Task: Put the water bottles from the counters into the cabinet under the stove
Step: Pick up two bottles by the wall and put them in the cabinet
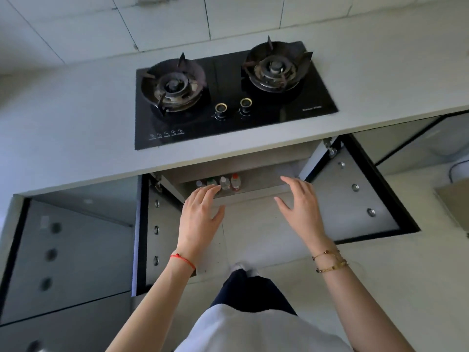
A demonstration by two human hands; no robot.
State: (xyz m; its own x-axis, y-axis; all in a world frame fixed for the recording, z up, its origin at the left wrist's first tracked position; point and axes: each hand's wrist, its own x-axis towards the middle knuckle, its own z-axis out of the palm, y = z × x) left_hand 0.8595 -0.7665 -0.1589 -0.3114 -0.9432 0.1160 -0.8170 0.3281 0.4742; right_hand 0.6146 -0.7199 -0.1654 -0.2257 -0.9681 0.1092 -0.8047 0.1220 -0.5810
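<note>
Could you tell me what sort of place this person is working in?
Most likely a home kitchen. A black two-burner gas stove is set into a pale counter, the cabinet beneath it stands open with small bottles inside, and the wall behind is tiled.

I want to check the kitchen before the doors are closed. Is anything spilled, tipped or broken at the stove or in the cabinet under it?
Nothing stands out. The bottles stand upright in a row inside the open cabinet, the stove looks clean, and both doors hang open with no visible damage.
</note>
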